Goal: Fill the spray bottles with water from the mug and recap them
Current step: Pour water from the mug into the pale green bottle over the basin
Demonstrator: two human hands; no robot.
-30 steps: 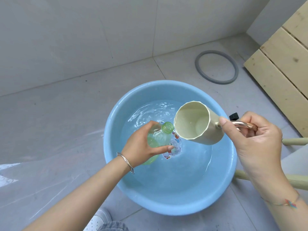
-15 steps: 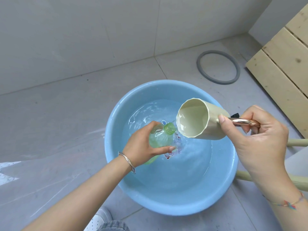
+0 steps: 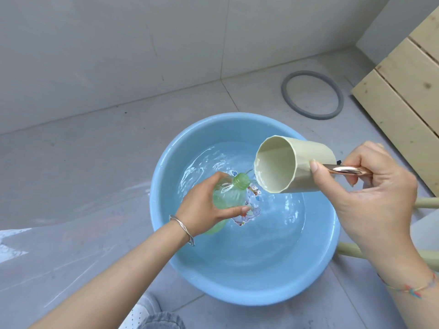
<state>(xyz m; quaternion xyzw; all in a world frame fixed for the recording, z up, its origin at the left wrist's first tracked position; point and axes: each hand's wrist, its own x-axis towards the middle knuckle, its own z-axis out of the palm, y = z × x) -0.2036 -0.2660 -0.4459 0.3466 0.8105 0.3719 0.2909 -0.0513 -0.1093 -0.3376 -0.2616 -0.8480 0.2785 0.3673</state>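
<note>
My left hand point(image 3: 204, 207) grips a clear green spray bottle point(image 3: 229, 194) over the blue basin point(image 3: 164, 162). The bottle has no cap, and its threaded neck points up and to the right. My right hand point(image 3: 370, 193) holds a cream mug point(image 3: 292, 165) by its copper-coloured handle. The mug is tipped nearly on its side, its mouth just right of the bottle's neck. A thin thread of water runs from the mug's rim toward the neck. The basin holds rippling water.
A grey rubber ring point(image 3: 312, 95) lies on the tiled floor behind the basin. Pale wooden slats point(image 3: 408, 91) stand at the right. Cream-coloured stool legs point(image 3: 425, 203) stick out behind my right hand. A plastic sheet point(image 3: 47, 245) covers the floor at left.
The mug has risen and tilted further, so its mouth now sits higher and closer to the bottle's neck. The bottle has stayed about where it was in my left hand.
</note>
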